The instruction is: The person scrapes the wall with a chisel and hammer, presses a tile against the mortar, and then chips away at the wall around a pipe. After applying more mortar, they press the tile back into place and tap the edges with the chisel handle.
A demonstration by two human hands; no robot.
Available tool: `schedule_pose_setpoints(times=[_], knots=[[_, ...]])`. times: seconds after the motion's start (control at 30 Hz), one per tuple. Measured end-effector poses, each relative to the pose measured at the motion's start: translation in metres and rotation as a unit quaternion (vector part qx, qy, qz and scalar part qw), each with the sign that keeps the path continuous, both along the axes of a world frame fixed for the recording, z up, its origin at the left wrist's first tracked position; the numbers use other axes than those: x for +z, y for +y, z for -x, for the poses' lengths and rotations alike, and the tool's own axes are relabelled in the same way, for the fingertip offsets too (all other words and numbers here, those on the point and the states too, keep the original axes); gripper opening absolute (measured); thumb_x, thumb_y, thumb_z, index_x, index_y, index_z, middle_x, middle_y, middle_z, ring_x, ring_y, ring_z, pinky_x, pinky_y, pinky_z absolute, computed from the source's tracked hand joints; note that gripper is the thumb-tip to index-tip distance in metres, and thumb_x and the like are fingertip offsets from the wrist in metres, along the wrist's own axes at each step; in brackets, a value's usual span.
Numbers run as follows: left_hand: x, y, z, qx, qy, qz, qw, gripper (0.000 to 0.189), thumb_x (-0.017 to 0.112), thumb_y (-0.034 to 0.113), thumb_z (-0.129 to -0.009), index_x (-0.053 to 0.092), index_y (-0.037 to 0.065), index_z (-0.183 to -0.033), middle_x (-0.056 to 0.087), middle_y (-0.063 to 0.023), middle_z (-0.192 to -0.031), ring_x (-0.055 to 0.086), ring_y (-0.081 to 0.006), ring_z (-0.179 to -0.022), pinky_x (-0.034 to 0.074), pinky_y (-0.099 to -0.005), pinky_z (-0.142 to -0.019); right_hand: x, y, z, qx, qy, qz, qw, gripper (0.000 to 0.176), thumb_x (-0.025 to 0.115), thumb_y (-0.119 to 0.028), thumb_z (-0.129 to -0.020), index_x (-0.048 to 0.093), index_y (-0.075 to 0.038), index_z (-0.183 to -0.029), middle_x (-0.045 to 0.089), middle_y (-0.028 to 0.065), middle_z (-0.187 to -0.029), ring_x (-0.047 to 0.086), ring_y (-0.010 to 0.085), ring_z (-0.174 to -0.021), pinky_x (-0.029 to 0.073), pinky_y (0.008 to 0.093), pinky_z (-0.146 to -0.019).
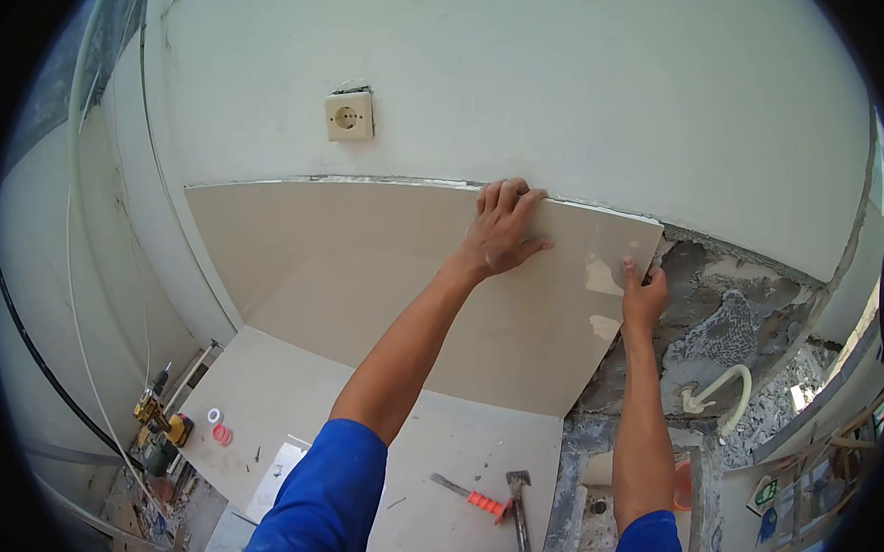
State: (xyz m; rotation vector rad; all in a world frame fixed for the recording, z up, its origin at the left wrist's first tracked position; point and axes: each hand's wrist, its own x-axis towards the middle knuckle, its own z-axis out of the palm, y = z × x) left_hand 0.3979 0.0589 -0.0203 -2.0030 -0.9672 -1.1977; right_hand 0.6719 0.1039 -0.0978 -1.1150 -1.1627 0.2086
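A large beige tile [365, 264] stands against the wall, its top edge along a rough line in the white plaster. My left hand [505, 230] lies near the tile's top edge, fingertips over the edge and thumb spread on its face. At the tile's right edge is my right hand [644, 291], thumb on the face and fingers curled round the side. Right of the tile, rough mortar [723, 315] is exposed. Below it, a light horizontal slab [435, 470] meets the tile's lower edge.
On the slab lie a chisel with an orange grip [483, 501], a hammer [521, 517] and pink and white tape rolls [221, 433]. A yellow drill [164, 417] is at the left. A socket [349, 116] sits above; a pale curved pipe [740, 393] sticks out at right.
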Motion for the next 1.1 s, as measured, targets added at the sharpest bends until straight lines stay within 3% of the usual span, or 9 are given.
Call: schedule_pose_setpoints(times=[0.3,0.4,0.63,0.8,0.9,1.0,1.07,1.1], knots=[[0.002,0.002,0.002,-0.033,-0.012,-0.011,0.999,0.078,0.088,0.035,-0.074,0.05,0.008,-0.136,0.045,-0.0122,-0.125,0.039,-0.0335,-0.121,0.031,-0.0466,-0.105,-0.005,0.01,-0.006,0.003,-0.011,-0.007,1.0,0.048,0.08,-0.037,-0.089,0.067,0.006,-0.103,0.071,0.0156,-0.097,0.066,0.0228,-0.087,0.052,0.037,-0.08],[-0.002,0.0,0.0,-0.04,-0.021,-0.004,0.999,0.078,0.088,0.032,-0.073,0.05,0.007,-0.136,0.046,-0.0128,-0.124,0.04,-0.0341,-0.12,0.031,-0.0466,-0.105,-0.006,0.008,-0.008,0.046,0.014,-0.005,0.999,0.048,0.079,-0.037,-0.09,0.066,0.007,-0.105,0.071,0.0159,-0.096,0.066,0.0219,-0.088,0.052,0.0373,-0.08],[0.001,-0.003,-0.002,-0.029,-0.027,-0.008,0.999,0.077,0.088,0.028,-0.072,0.051,0.004,-0.134,0.048,-0.0145,-0.123,0.042,-0.0353,-0.119,0.032,-0.0466,-0.106,0.002,-0.002,-0.008,0.022,-0.032,0.033,0.999,0.048,0.079,-0.037,-0.09,0.066,0.007,-0.104,0.071,0.0127,-0.091,0.064,0.0186,-0.083,0.051,0.0337,-0.076],[0.011,-0.02,0.024,0.033,-0.002,-0.042,0.999,0.075,0.085,0.033,-0.076,0.051,0.001,-0.135,0.051,-0.0156,-0.129,0.045,-0.0367,-0.125,0.034,-0.0512,-0.111,0.003,0.0,-0.012,0.033,-0.024,0.035,0.999,0.05,0.081,-0.037,-0.088,0.065,0.006,-0.107,0.069,0.0103,-0.089,0.065,0.018,-0.084,0.052,0.0339,-0.078],[0.015,-0.032,0.083,0.121,-0.027,-0.103,0.987,0.076,0.082,0.04,-0.081,0.052,0.0,-0.137,0.052,-0.0164,-0.135,0.047,-0.0384,-0.128,0.036,-0.0536,-0.112,0.002,0.001,-0.015,0.052,0.024,0.013,0.998,0.053,0.083,-0.035,-0.087,0.063,0.005,-0.113,0.069,0.0111,-0.098,0.065,0.0188,-0.086,0.053,0.0359,-0.079],[0.02,-0.044,0.14,0.197,-0.006,-0.08,0.977,0.076,0.084,0.043,-0.078,0.056,-0.002,-0.133,0.052,-0.0173,-0.136,0.048,-0.0382,-0.127,0.042,-0.0477,-0.107,0.01,-0.011,-0.006,0.002,0.065,-0.027,0.998,0.052,0.084,-0.031,-0.086,0.061,0.002,-0.118,0.065,0.013,-0.114,0.063,0.024,-0.098,0.052,0.04,-0.086],[0.021,-0.045,0.164,0.181,0.036,-0.033,0.982,0.076,0.086,0.042,-0.075,0.058,-0.003,-0.13,0.054,-0.0162,-0.129,0.05,-0.037,-0.122,0.046,-0.0456,-0.102,0.056,-0.071,0.04,-0.164,-0.162,-0.211,0.95,0.05,0.084,-0.026,-0.084,0.061,0.0,-0.121,0.059,0.0147,-0.123,0.058,0.0313,-0.114,0.048,0.0431,-0.096],[0.019,-0.043,0.166,0.161,0.039,-0.007,0.986,0.075,0.087,0.041,-0.075,0.059,-0.002,-0.129,0.055,-0.0159,-0.126,0.05,-0.0366,-0.12,0.047,-0.0452,-0.101,0.066,-0.08,0.061,-0.097,-0.234,-0.241,0.937,0.05,0.083,-0.024,-0.084,0.06,-0.001,-0.122,0.058,0.0146,-0.123,0.055,0.033,-0.117,0.046,0.0442,-0.098]])
